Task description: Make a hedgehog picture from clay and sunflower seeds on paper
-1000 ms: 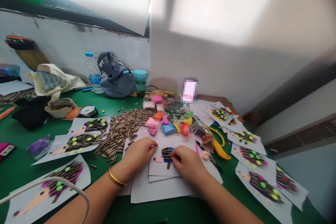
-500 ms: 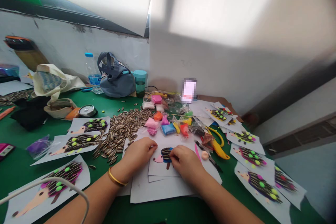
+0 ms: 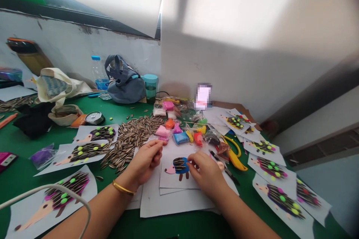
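A small hedgehog figure (image 3: 179, 166) with a pink face, a blue body, brown legs and dark seeds on its back lies on white paper (image 3: 168, 207). At its right edge is my right hand (image 3: 204, 170), thumb and forefinger pinched; whatever is between them is too small to name. My left hand (image 3: 148, 158) hovers to the left of the figure, its fingers drawn together, with any held item hidden. Beyond my left hand spreads a heap of striped sunflower seeds (image 3: 137, 130). Packets of coloured clay, one of them blue (image 3: 181, 138), lie behind the paper.
Finished-looking hedgehog sheets lie at left (image 3: 53, 201) and right (image 3: 283, 201). Yellow-handled scissors (image 3: 237, 160) rest right of the paper. A grey-blue bag (image 3: 126, 89), a green cup (image 3: 150, 87) and a phone (image 3: 203, 96) stand at the back. A pale cable (image 3: 70, 193) crosses the lower left.
My right hand has drawn back to the right, uncovering more of the blue body and another brown leg. My left hand has turned, and its fingertips have moved slightly up and left.
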A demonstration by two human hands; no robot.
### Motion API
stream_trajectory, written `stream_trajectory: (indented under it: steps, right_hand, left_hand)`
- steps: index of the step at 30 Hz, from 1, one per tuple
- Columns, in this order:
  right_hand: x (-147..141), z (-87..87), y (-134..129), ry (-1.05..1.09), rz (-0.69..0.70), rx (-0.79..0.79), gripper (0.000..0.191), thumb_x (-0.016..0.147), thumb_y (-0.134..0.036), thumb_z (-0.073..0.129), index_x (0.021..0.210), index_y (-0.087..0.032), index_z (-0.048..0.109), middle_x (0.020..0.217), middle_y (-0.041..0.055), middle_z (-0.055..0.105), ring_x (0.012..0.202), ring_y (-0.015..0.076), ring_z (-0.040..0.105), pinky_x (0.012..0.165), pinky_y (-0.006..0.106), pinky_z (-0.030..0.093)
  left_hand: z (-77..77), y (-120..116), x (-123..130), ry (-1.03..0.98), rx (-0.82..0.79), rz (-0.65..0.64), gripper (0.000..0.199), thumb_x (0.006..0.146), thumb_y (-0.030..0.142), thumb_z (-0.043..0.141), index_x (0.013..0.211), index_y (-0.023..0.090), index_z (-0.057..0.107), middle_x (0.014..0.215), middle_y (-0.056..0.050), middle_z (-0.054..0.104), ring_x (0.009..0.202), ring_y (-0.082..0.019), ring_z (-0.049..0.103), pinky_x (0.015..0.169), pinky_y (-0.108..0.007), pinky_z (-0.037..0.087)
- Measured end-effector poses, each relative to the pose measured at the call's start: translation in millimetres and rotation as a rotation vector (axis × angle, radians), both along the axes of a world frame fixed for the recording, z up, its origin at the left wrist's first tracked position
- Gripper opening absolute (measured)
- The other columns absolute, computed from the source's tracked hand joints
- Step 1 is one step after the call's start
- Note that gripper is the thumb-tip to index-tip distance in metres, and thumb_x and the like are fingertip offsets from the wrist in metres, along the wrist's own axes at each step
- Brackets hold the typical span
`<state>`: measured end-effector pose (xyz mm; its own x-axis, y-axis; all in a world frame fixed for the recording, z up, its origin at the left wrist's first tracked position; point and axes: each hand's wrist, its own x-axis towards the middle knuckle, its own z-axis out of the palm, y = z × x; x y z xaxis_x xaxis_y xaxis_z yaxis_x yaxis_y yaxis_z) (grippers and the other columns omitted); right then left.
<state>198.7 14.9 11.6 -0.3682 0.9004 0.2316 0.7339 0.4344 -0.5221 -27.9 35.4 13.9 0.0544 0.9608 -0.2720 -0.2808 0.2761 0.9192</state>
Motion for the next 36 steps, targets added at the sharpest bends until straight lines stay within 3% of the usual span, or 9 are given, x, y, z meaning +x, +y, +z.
stream_trajectory:
  steps: [3, 6, 10, 19, 25, 27, 30, 32, 36]
  right_hand:
    - [-1, 4.8, -4, 0.098, 0.027, 0.096, 0.014, 0.093, -0.017, 0.053, 0.085, -0.020, 0.063, 0.081, 0.0037, 0.062, 0.078, 0.0185, 0.057, 0.070, 0.030, 0.040]
    - [-7, 4.9, -9, 0.174, 0.059, 0.157, 0.016, 0.096, -0.021, 0.050, 0.090, -0.021, 0.065, 0.081, 0.0048, 0.063, 0.079, 0.0197, 0.057, 0.072, 0.033, 0.042]
    - [-14, 0.2, -12, 0.223, 0.093, 0.210, 0.020, 0.097, -0.022, 0.050, 0.108, -0.022, 0.067, 0.091, 0.0073, 0.065, 0.086, 0.0213, 0.058, 0.077, 0.035, 0.045]
    - [-18, 0.2, -12, 0.223, 0.131, 0.077, 0.015, 0.092, -0.019, 0.062, 0.100, -0.025, 0.072, 0.092, 0.0053, 0.066, 0.089, 0.0213, 0.059, 0.080, 0.034, 0.045]
    - [-13, 4.5, -12, 0.304, 0.093, 0.061, 0.011, 0.092, -0.019, 0.059, 0.092, -0.023, 0.070, 0.087, 0.0046, 0.062, 0.086, 0.0205, 0.057, 0.077, 0.034, 0.045]
    - [-12, 6.0, -11, 0.337, 0.084, 0.077, 0.012, 0.093, -0.019, 0.057, 0.092, -0.023, 0.068, 0.086, 0.0045, 0.061, 0.085, 0.0202, 0.057, 0.076, 0.033, 0.045]
    - [-9, 7.2, -12, 0.395, 0.107, 0.064, 0.013, 0.095, -0.021, 0.055, 0.087, -0.022, 0.065, 0.085, 0.0041, 0.060, 0.085, 0.0196, 0.057, 0.076, 0.033, 0.045]
    - [-9, 6.7, -12, 0.445, 0.135, 0.037, 0.012, 0.095, -0.022, 0.056, 0.086, -0.022, 0.064, 0.084, 0.0032, 0.060, 0.082, 0.0188, 0.058, 0.075, 0.032, 0.046]
    - [-9, 3.5, -14, 0.533, 0.150, 0.025, 0.008, 0.094, -0.022, 0.059, 0.100, -0.024, 0.064, 0.085, 0.0015, 0.063, 0.080, 0.0172, 0.060, 0.075, 0.031, 0.048]
  left_hand:
    - [11.9, -8, 7, -0.490, -0.316, 0.033, 0.022, 0.098, 0.029, 0.050, 0.094, 0.015, 0.066, 0.080, -0.003, 0.064, 0.065, -0.009, 0.064, 0.059, -0.018, 0.054]
    - [18.4, -15, 16, -0.617, -0.384, 0.057, 0.029, 0.103, 0.025, 0.040, 0.097, 0.013, 0.065, 0.105, -0.012, 0.069, 0.097, -0.017, 0.070, 0.090, -0.029, 0.057]
    - [17.6, -25, 26, -0.669, -0.372, -0.072, 0.037, 0.105, 0.034, 0.035, 0.111, 0.013, 0.065, 0.120, -0.015, 0.066, 0.109, -0.021, 0.067, 0.101, -0.034, 0.052]
    - [17.6, -36, 34, -0.713, -0.475, -0.156, 0.046, 0.105, 0.040, 0.034, 0.116, 0.010, 0.067, 0.104, -0.013, 0.070, 0.086, -0.015, 0.069, 0.090, -0.028, 0.054]
    - [15.9, -38, 32, -0.639, -0.425, -0.189, 0.028, 0.100, 0.027, 0.051, 0.110, 0.009, 0.069, 0.109, -0.013, 0.068, 0.093, -0.017, 0.069, 0.090, -0.030, 0.055]
    - [16.3, -39, 32, -0.554, -0.392, -0.239, 0.017, 0.094, 0.023, 0.062, 0.103, 0.011, 0.069, 0.103, -0.011, 0.068, 0.086, -0.014, 0.068, 0.073, -0.022, 0.055]
    - [17.2, -40, 30, -0.365, -0.343, -0.349, 0.018, 0.083, 0.028, 0.075, 0.085, 0.013, 0.065, 0.075, -0.001, 0.062, 0.055, -0.005, 0.052, 0.039, -0.011, 0.027]
    - [17.1, -39, 29, -0.266, -0.305, -0.409, 0.027, 0.078, 0.035, 0.079, 0.079, 0.015, 0.061, 0.060, 0.005, 0.049, 0.044, -0.002, 0.034, 0.038, -0.015, 0.012]
    - [14.9, -39, 30, -0.141, -0.197, -0.392, 0.033, 0.074, 0.042, 0.079, 0.076, 0.016, 0.057, 0.052, 0.010, 0.037, 0.044, -0.004, 0.021, 0.041, -0.021, 0.009]
